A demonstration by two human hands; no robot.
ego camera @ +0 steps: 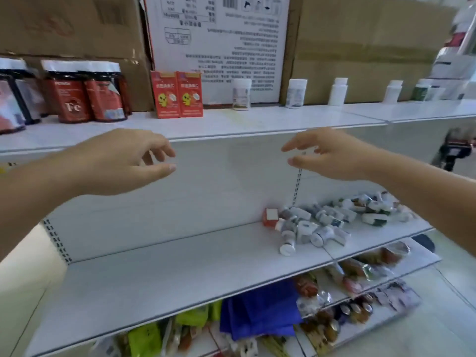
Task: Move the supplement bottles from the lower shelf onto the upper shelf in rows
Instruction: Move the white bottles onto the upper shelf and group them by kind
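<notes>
Both hands hover empty before the upper shelf (257,122): the left hand (121,161) and right hand (332,153) each have relaxed, spread fingers touching nothing. Most supplement bottles (322,222) lie jumbled on the lower shelf (167,274); a few white bottles (296,93) stand spaced along the upper shelf.

Bare forearms (38,191), left hand (121,161), right hand (334,154)

Brown cardboard boxes (360,34) stacked behind, white back panel (206,189), pale floor (458,274)
</notes>
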